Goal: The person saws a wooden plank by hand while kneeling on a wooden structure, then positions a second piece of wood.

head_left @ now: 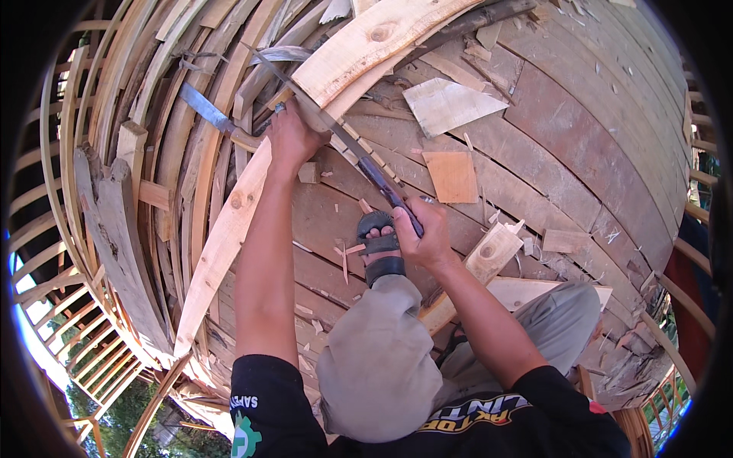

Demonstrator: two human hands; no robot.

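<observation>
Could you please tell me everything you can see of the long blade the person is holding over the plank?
The long blade is a slim, dull grey metal strip, seemingly a machete or saw, running diagonally from upper left to lower right. Its dark handle sits in the right hand, which grips it above the sandalled foot. The blade crosses the pale curved plank just beside the left hand, which presses on that plank. Whether its edge is toothed cannot be told.

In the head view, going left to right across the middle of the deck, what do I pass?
Weathered grey plank → pale long board → left hand → long blade → right hand → small square offcut → knotted block.
</observation>
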